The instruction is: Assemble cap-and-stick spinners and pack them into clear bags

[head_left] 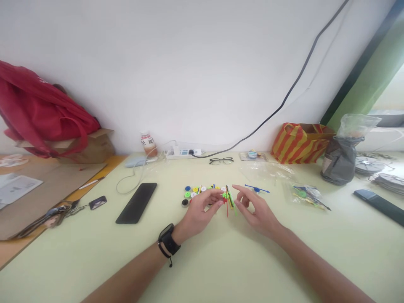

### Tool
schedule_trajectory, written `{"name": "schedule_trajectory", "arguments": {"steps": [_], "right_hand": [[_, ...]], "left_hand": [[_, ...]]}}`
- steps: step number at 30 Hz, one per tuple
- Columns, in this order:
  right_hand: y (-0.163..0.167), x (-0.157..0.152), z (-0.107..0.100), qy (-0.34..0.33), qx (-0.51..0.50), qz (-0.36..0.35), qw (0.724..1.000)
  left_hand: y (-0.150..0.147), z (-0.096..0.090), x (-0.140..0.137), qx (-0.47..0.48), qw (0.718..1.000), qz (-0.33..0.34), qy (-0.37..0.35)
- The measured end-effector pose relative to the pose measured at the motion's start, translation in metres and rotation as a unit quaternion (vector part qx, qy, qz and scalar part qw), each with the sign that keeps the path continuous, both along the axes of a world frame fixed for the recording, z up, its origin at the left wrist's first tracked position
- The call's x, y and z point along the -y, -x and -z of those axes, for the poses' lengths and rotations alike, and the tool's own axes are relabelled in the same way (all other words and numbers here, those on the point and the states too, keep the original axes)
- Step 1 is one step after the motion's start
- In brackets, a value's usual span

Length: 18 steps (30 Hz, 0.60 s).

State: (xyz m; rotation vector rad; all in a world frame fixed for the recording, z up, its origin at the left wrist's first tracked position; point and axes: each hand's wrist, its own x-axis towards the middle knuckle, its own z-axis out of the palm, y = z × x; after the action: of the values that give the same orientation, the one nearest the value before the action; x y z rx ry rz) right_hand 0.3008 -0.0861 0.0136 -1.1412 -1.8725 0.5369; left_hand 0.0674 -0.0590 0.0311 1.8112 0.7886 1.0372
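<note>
A pale green tabletop (202, 273) spreads beneath my hands and meets a plain white wall (189, 75). Between my fingertips is a small bundle of coloured plastic sticks (230, 203), red, yellow and green, standing at a slant. My left hand (197, 214) has thumb and index finger drawn close, pinching the bundle at its left side. My right hand (259, 210) is just beside the other side, thumb and index finger parted, nothing visible in its grip. Just behind my left fingers lie small round discs (187, 195) in blue, green, white and black, partly hidden by that hand. Just beyond my right fingers is a blue arrow-shaped stick (257, 188); farther right, a clear bag (303, 194) of similar parts. A black phone (136, 203) lies well left of my left fingers, and glasses (221, 160) rest beyond both hands, near the wall.
</note>
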Motion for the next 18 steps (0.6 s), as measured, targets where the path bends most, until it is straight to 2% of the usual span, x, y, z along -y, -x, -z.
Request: {"name": "schedule_trajectory", "arguments": {"steps": [3, 8, 13, 18], "right_hand": [[0.002, 0.002, -0.002, 0.005, -0.031, -0.025, 0.999], [0.012, 0.007, -0.007, 0.06, -0.118, -0.044, 0.99], [0.01, 0.009, -0.011, 0.125, -0.107, -0.107, 0.981], [0.012, 0.012, -0.017, 0.12, -0.146, -0.044, 0.981]], "left_hand": [[-0.001, -0.001, 0.0, 0.02, 0.999, 0.007, 0.036], [-0.002, -0.002, 0.001, 0.037, 0.997, 0.014, 0.067], [-0.002, 0.002, -0.001, 0.051, 0.996, 0.009, 0.074], [0.0, 0.001, -0.001, 0.062, 0.996, 0.017, 0.069]]}}
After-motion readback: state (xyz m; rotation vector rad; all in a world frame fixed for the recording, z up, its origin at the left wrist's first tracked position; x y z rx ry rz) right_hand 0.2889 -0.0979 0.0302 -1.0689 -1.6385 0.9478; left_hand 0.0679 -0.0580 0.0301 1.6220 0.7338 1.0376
